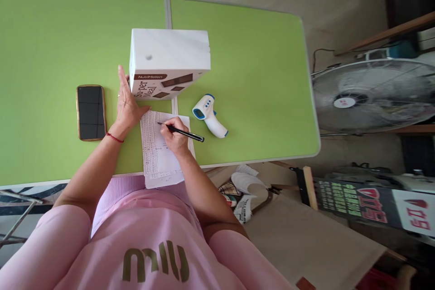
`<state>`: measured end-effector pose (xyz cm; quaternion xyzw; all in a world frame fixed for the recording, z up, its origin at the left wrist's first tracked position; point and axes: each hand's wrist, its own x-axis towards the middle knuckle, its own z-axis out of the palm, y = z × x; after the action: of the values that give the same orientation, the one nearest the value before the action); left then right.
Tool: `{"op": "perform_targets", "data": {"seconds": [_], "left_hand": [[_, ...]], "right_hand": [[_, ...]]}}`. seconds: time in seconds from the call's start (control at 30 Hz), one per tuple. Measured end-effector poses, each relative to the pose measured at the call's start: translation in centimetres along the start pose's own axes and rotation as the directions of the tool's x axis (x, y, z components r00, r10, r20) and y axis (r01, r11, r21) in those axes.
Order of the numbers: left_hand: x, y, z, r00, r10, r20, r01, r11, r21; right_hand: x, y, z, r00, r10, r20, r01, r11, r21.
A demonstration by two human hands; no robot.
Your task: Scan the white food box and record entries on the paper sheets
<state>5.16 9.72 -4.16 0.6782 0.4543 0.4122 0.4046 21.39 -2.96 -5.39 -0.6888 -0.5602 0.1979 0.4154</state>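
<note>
A black pen [185, 133] is gripped in my right hand [174, 137], its tip at the handwritten paper sheets [153, 152]. Those sheets lie partly over the table's near edge. My left hand [128, 105] has its fingers stretched out along the left side of a white box [171, 47] printed "NutriMotion Super Meal"; its thumb reaches toward the top of the sheets. A white and blue infrared thermometer [211, 117] lies to the right of the paper. Left of my left wrist is a smartphone [91, 113] in a brown-edged case, its screen dark.
The green folding table [251, 72] has a metal seam behind the box. A large floor fan [350, 99] stands off its right end. Below the right side are a beige cloth surface [306, 235], papers [245, 179] and a printed sign [367, 204].
</note>
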Motion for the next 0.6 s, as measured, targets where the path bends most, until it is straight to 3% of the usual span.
{"op": "perform_targets", "data": {"seconds": [0.27, 0.43, 0.6], "left_hand": [[0.2, -0.9, 0.3, 0.999, 0.031, -0.032, -0.033, 0.997, -0.064], [0.3, -1.8, 0.7, 0.996, 0.065, -0.063, -0.07, 0.994, -0.083], [0.3, -2.3, 1.0, 0.992, 0.087, -0.089, -0.096, 0.991, -0.095]], "right_hand": [[0.0, 0.1, 0.0, 0.995, -0.075, -0.069, 0.081, 0.992, 0.091], [-0.1, 0.1, 0.3, 0.986, -0.024, -0.166, 0.041, 0.995, 0.095], [0.0, 0.0, 0.5, 0.984, -0.031, -0.177, 0.044, 0.997, 0.07]]}}
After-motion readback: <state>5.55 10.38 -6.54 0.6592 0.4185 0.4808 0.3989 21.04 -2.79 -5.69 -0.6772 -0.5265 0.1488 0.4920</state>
